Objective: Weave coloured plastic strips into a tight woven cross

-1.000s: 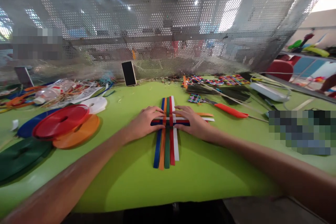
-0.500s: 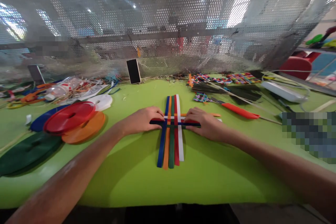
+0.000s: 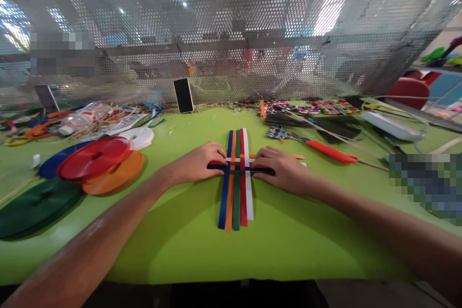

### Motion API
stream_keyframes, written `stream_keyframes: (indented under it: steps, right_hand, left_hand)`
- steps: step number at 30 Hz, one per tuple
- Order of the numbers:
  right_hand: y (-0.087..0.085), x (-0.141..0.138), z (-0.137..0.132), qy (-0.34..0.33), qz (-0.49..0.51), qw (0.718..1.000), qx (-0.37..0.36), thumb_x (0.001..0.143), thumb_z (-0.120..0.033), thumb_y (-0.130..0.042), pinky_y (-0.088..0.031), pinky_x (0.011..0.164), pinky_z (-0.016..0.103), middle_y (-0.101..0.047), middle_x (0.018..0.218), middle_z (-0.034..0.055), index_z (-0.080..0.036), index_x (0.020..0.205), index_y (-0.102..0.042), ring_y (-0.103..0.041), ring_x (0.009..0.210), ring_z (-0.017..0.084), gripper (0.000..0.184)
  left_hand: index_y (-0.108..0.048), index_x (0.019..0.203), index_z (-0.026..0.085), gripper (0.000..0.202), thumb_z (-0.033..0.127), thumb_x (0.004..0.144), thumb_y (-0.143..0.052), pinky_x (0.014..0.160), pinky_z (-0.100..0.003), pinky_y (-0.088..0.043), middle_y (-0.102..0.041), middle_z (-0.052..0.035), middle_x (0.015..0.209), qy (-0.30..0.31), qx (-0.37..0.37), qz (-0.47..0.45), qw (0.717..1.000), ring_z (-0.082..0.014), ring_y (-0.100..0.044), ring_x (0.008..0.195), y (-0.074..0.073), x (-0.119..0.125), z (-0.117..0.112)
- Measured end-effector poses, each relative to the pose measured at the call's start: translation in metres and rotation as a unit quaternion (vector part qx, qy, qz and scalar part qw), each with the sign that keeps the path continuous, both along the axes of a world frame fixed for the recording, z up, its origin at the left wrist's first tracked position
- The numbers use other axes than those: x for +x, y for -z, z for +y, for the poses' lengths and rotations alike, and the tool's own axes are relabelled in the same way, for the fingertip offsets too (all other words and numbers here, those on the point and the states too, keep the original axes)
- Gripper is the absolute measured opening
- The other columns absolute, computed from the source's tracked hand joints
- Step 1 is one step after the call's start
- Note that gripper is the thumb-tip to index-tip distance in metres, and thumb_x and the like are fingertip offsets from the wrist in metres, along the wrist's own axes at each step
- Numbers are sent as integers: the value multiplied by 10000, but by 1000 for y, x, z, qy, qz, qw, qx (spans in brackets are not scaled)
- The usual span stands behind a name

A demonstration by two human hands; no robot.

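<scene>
Flat coloured ribbon strips (image 3: 237,202) lie woven in a cross on the green table, with blue, orange, green, red and white ones running lengthwise. Crossing them are orange, white, blue and green strips, whose ends pass under my fingers. At the left edge of the weave, my left hand (image 3: 197,162) is closed, thumb and fingers on the ends of the cross strips. My right hand (image 3: 279,166) grips the same cross strips from the right side. An orange end and a white end stick out beyond it.
Rolls of ribbon, including a red roll (image 3: 94,158) and a green roll (image 3: 39,209), lie at left. A phone-like black panel (image 3: 184,96) stands at the back. On the right are a red-handled knife (image 3: 330,151), a power strip (image 3: 392,126) and woven colourful pieces (image 3: 334,106).
The view has shifted very slightly. Both hands stay on the cross strips in nearly the same place, and the right fingers have moved a little over them.
</scene>
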State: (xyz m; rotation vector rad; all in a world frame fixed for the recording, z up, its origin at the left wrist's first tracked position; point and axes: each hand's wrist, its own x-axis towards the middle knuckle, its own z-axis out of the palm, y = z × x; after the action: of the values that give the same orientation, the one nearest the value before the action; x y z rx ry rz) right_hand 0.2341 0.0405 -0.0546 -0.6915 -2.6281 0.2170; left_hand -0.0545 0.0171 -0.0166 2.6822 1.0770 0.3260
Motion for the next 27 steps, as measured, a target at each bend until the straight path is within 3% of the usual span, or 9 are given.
stream_keyframes:
  steps: [4, 11, 18, 27]
  right_hand:
    - [-4, -1, -3, -3, 14, 1000, 28, 948, -230, -626, -536, 864, 440, -665, 1056, 134, -162, 1101, -715, -616, 993, 274, 190]
    - [1, -3, 2, -8, 29, 999, 13, 971, -269, -606, -528, 971, 482, -668, 1190, 140, -183, 1217, -690, -617, 1113, 284, 274]
    - [5, -3, 4, -14, 37, 999, 13, 969, -255, -612, -565, 901, 441, -713, 1118, 134, -175, 1071, -762, -669, 1025, 270, 198]
    - [4, -5, 0, 16, 36, 999, 11, 957, -260, -636, -568, 879, 428, -722, 1102, 127, -193, 1019, -788, -672, 1006, 257, 178]
  left_hand:
    - [-706, 1195, 191, 272, 260, 935, -663, 1078, -410, -467, -619, -122, 1325, -9, -25, 1, 1000, -246, -601, 1211, 2, 1, 0]
    - [-692, 1246, 217, 302, 276, 954, -642, 1069, -413, -476, -650, -109, 1316, -18, -33, 10, 999, -247, -621, 1202, 4, 2, 0]
    - [-725, 1200, 206, 267, 284, 958, -643, 1066, -403, -475, -665, -106, 1306, -34, -43, 12, 998, -241, -629, 1193, 4, 3, 0]
    - [-765, 1111, 196, 206, 240, 958, -634, 997, -395, -507, -676, -109, 1276, -40, -40, 15, 998, -242, -658, 1121, 4, 4, 0]
